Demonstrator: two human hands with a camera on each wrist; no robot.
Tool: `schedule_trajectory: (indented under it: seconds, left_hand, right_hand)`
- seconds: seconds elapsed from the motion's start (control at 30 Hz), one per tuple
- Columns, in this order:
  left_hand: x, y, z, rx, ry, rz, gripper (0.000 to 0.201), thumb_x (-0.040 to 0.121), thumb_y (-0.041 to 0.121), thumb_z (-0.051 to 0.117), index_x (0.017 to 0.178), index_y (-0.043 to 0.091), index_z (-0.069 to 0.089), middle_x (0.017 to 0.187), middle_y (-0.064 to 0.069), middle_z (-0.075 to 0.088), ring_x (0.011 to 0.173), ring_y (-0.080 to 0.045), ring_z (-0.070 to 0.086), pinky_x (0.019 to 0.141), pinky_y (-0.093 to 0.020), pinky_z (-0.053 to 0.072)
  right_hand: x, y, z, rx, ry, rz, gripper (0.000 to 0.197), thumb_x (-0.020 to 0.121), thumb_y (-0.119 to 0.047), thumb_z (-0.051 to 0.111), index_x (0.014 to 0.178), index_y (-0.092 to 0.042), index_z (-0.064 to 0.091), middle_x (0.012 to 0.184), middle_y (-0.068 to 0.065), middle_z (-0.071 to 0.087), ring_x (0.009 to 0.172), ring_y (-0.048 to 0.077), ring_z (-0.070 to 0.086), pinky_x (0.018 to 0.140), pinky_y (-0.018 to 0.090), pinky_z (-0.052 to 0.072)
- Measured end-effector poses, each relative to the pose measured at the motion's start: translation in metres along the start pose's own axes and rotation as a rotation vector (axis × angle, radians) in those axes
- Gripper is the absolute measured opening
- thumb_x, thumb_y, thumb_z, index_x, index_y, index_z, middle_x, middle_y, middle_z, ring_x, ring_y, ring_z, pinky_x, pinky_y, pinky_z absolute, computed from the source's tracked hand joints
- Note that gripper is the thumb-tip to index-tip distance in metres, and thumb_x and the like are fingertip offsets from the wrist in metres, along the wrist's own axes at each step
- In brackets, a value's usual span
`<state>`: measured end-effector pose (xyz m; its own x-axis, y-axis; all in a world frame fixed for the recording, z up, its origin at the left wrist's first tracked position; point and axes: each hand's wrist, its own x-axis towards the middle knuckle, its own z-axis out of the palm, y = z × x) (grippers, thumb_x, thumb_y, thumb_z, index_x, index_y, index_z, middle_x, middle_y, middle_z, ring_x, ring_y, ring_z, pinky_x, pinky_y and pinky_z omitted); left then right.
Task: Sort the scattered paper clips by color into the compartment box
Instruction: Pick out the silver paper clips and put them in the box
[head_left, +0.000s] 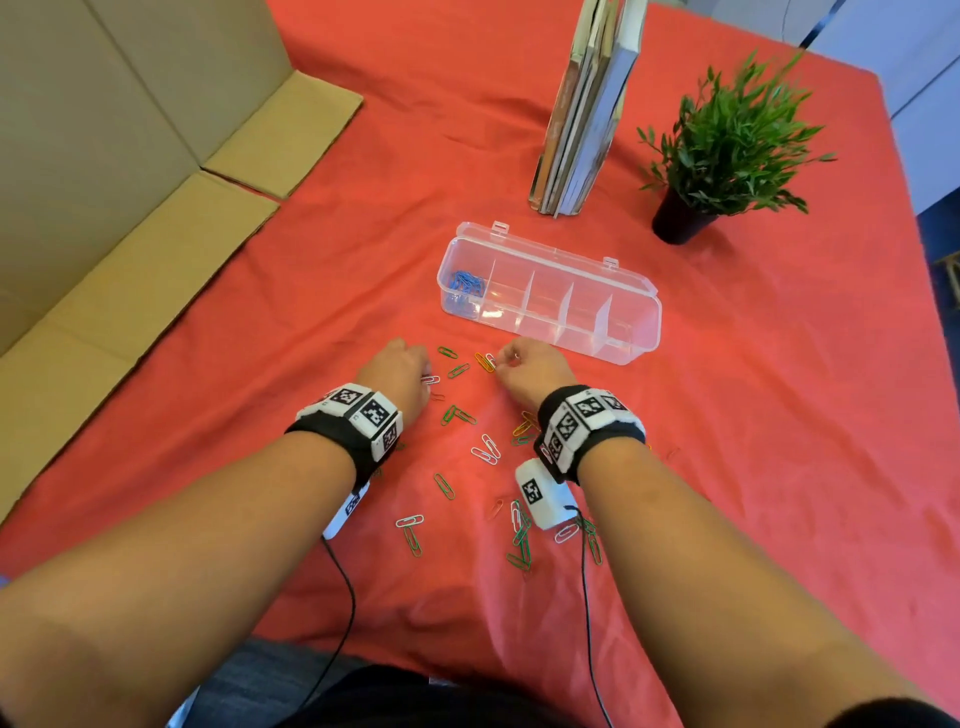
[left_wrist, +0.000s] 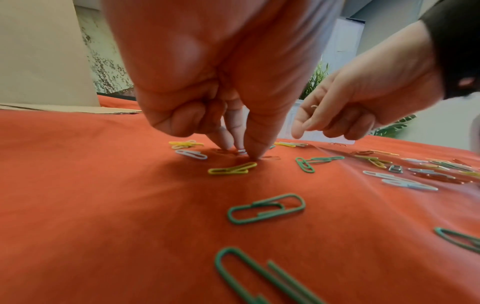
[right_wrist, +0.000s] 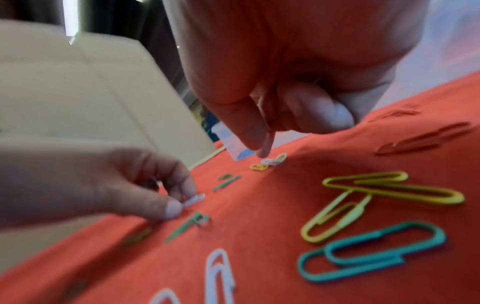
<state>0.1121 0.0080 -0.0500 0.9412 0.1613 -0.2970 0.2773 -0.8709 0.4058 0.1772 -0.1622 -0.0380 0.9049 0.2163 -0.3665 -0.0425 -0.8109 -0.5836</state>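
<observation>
Green, white, yellow and red paper clips (head_left: 488, 452) lie scattered on the red cloth. The clear compartment box (head_left: 623, 312) stands open beyond them, with blue clips (head_left: 465, 288) in its leftmost compartment. My left hand (head_left: 423, 376) pinches a white clip (left_wrist: 241, 151) against the cloth between thumb and fingers. My right hand (head_left: 500, 360) has its fingers curled, and a thin pale clip (left_wrist: 314, 107) shows inside them. Its thumb and forefinger point down at another white clip (right_wrist: 274, 160) lying beside a yellow one (right_wrist: 258, 167).
Upright books (head_left: 582, 104) and a potted plant (head_left: 727, 150) stand behind the box. A flattened cardboard box (head_left: 130, 234) lies along the left. The other box compartments (head_left: 550, 306) hold no clips. Cables trail from both wrists towards the near table edge.
</observation>
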Motion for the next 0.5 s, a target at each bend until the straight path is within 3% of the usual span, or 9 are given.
schedule_trajectory:
  seconds: [0.1,0.2,0.33,0.4,0.5]
  left_hand:
    - [-0.005,-0.008,0.000,0.002,-0.031,0.010,0.025,0.076,0.009,0.055,0.097,0.017,0.065,0.103,-0.012,0.059,0.101,-0.033,0.058,0.086,-0.039,0.049]
    - [-0.008,-0.015,-0.002,-0.007,-0.037,-0.005,0.031,0.075,0.004,0.052,0.099,0.016,0.066,0.105,-0.013,0.061,0.103,-0.033,0.058,0.089,-0.040,0.049]
    - [-0.010,-0.013,-0.004,-0.005,0.033,-0.011,0.021,0.079,0.011,0.054,0.096,0.016,0.066,0.102,-0.012,0.056,0.097,-0.033,0.059,0.080,-0.039,0.049]
    - [-0.008,-0.006,-0.004,-0.023,0.055,0.016,0.016,0.081,0.018,0.057,0.094,0.015,0.066,0.099,-0.013,0.055,0.095,-0.034,0.059,0.079,-0.040,0.050]
    - [-0.002,0.005,-0.001,0.009,0.011,0.018,0.019,0.083,0.025,0.060,0.098,0.013,0.065,0.105,-0.013,0.054,0.099,-0.034,0.059,0.082,-0.040,0.048]
  right_hand:
    - [0.007,-0.002,0.006,-0.279,0.030,-0.097,0.021,0.085,-0.014,0.049,0.102,-0.010,0.060,0.106,0.014,0.066,0.102,0.031,0.060,0.083,0.031,0.046]
    - [0.008,-0.004,0.012,-0.416,0.034,-0.141,0.024,0.087,-0.016,0.048,0.110,-0.008,0.051,0.113,0.016,0.061,0.106,0.034,0.059,0.083,0.037,0.047]
    - [0.002,0.000,0.016,-0.469,0.011,-0.166,0.023,0.088,-0.014,0.045,0.108,-0.006,0.052,0.112,0.018,0.061,0.104,0.036,0.060,0.084,0.040,0.048]
    - [-0.001,0.001,0.012,-0.311,-0.013,-0.132,0.016,0.089,-0.020,0.048,0.098,-0.010,0.056,0.102,0.015,0.064,0.095,0.031,0.061,0.080,0.036,0.047]
    - [-0.014,0.003,-0.003,0.424,-0.090,0.094,0.012,0.085,-0.017,0.051,0.074,-0.019,0.051,0.068,0.003,0.049,0.051,0.017,0.046,0.052,0.026,0.038]
